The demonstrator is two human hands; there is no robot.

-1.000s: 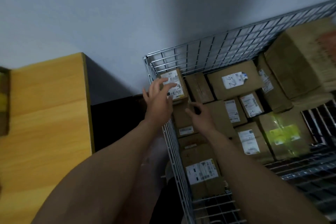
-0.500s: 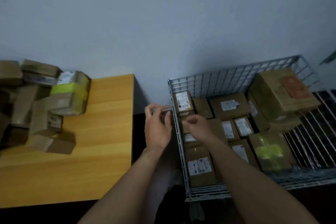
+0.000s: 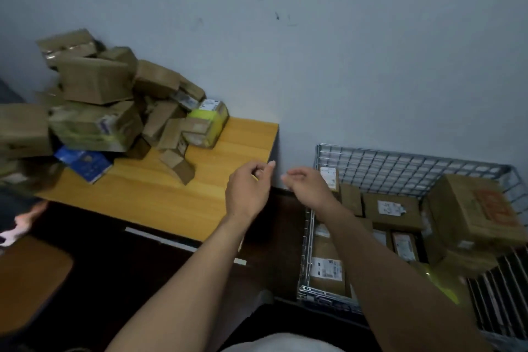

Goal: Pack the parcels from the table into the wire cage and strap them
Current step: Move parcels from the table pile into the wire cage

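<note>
A heap of brown cardboard parcels (image 3: 97,100) lies on the left part of the wooden table (image 3: 228,146), with a yellow-taped parcel (image 3: 208,123) at its right edge and a blue one (image 3: 84,163) in front. The wire cage (image 3: 400,160) stands at the right, holding several labelled parcels (image 3: 391,208) and a large box (image 3: 474,208). My left hand (image 3: 248,188) hovers over the table's right end, fingers loosely curled, holding nothing. My right hand (image 3: 307,187) hangs empty in the gap by the cage's left corner.
A grey wall rises behind the table and cage. A dark floor gap separates the table from the cage. A brown rounded seat (image 3: 25,280) sits at the lower left. A small upright parcel (image 3: 330,177) stands in the cage's near-left corner.
Both hands have left the small parcel in the cage's corner and drawn left toward the table. My view has swung left, bringing the parcel heap on the table into sight.
</note>
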